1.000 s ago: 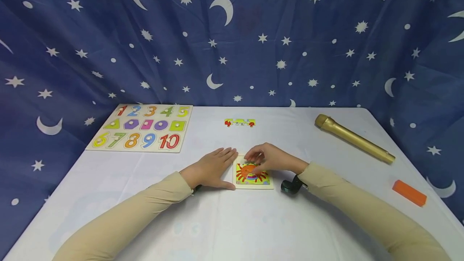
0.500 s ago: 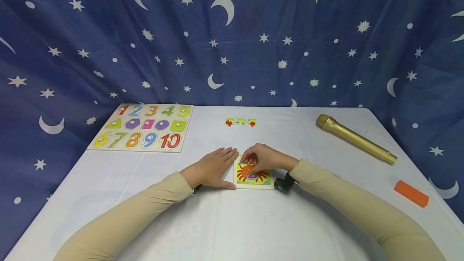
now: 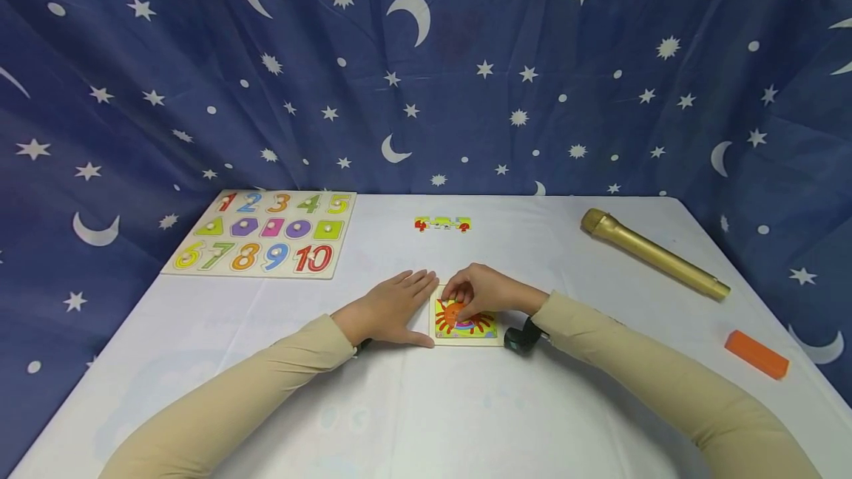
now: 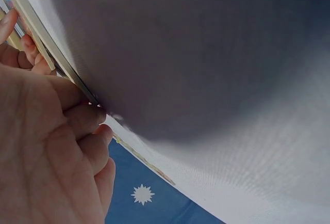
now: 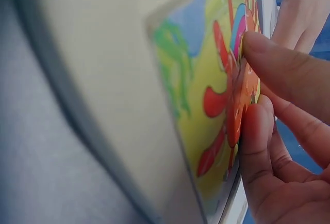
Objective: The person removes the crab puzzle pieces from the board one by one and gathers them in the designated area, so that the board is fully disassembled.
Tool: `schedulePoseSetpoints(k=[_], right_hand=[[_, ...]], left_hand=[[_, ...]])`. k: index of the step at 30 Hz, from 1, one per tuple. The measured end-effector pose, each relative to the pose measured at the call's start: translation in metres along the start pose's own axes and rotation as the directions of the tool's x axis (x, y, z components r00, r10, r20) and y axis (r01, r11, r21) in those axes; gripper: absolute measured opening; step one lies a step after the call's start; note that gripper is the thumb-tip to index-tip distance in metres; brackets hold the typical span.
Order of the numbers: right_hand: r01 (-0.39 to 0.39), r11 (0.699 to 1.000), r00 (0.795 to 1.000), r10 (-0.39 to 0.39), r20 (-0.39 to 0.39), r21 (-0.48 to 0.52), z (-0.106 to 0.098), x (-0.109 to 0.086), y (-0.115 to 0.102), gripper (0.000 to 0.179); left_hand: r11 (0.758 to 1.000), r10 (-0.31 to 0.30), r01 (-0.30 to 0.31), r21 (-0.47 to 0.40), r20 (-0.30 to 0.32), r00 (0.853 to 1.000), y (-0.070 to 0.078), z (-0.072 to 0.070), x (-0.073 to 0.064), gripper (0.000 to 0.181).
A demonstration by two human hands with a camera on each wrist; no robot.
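A small square wooden jigsaw puzzle (image 3: 466, 341) with a cream frame lies flat before me, its picture an orange crab on yellow-green. My left hand (image 3: 389, 307) lies palm down along its left side, fingers straight, fingertips and thumb right at the frame's edge. In the left wrist view those fingers (image 4: 87, 121) meet the frame's side. My right hand (image 3: 489, 290) is over the picture. In the right wrist view its thumb and fingers pinch an orange puzzle piece (image 5: 236, 110), the crab's body, which stands slightly proud of the picture. The hand covers the picture's upper right.
Farther back lies a yellow-green puzzle piece (image 3: 442, 225) with red ends. A number-and-shape peg board (image 3: 319, 272) is at the back left. On the right are a gold microphone (image 3: 652, 253) and an orange block (image 3: 756, 354). A blue star-patterned curtain (image 3: 466, 94) hangs behind the white table (image 3: 399, 420).
My right hand has moved a little left over the puzzle, and its thumb and fingers have closed in on the crab's body, then held still. My left hand has stayed put.
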State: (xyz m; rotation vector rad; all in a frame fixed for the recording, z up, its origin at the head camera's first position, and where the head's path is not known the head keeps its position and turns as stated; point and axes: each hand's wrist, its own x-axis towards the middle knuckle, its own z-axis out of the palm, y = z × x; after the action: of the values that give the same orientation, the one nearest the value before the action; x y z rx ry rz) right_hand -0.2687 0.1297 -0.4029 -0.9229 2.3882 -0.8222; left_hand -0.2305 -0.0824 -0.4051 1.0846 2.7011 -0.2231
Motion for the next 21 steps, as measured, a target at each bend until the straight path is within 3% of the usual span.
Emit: schedulePoseSetpoints(k=[13, 21], right_hand=[[0.016, 0.998, 1.0, -0.016, 0.0, 0.053, 0.002, 0.0004, 0.0026, 0.03], [0.043, 0.998, 0.999, -0.043, -0.003, 0.034, 0.003, 0.0015, 0.0018, 0.029]], left_hand=[[1.0, -0.001, 0.001, 0.0, 0.003, 1.0, -0.0003, 0.0, 0.0004, 0.103], [1.0, 0.009, -0.009, -0.008, -0.006, 1.0, 0.0, -0.0011, -0.0016, 0.103]])
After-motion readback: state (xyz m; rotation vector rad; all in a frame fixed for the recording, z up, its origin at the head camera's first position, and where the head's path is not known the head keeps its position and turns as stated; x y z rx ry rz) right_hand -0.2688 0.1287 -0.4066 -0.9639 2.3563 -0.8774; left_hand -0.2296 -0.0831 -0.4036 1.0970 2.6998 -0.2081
